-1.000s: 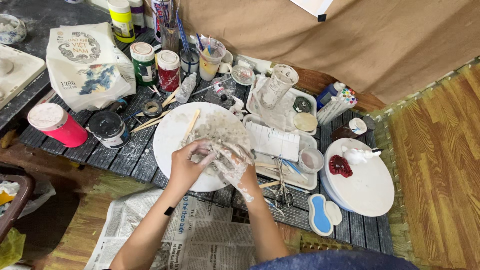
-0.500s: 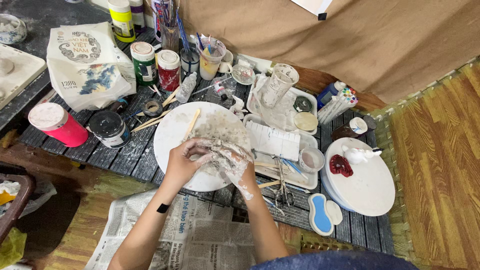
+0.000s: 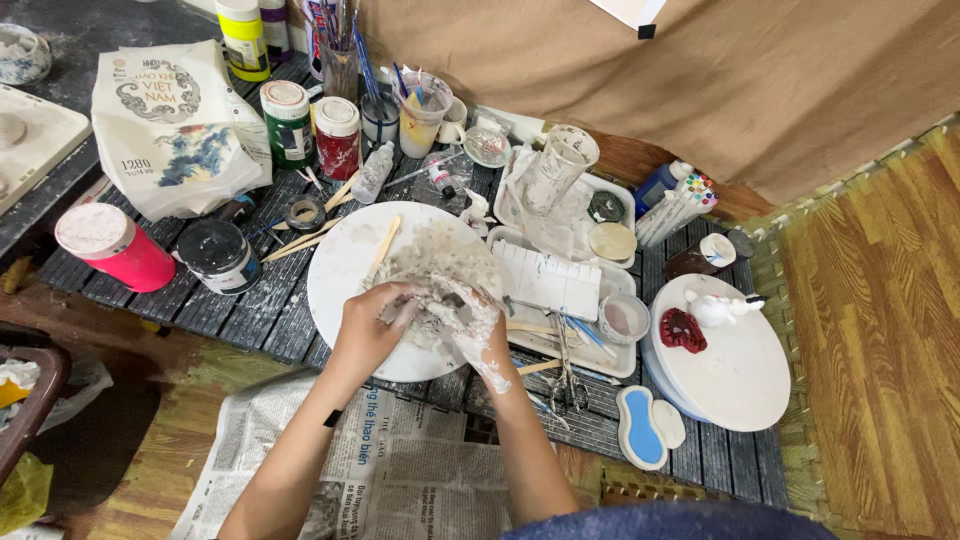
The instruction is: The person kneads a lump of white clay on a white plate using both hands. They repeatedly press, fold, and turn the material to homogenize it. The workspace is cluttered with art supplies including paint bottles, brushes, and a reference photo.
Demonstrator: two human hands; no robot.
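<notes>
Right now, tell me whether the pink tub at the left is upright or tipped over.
Upright. The pink tub stands on its base on the dark slatted table, its pale round top facing up toward the camera, beside the black jar.

Your left hand and right hand press together on a grey clay lump (both smeared with it) over the round white board. A wooden stick lies on the board; scissors sit just right of your hands.
</notes>
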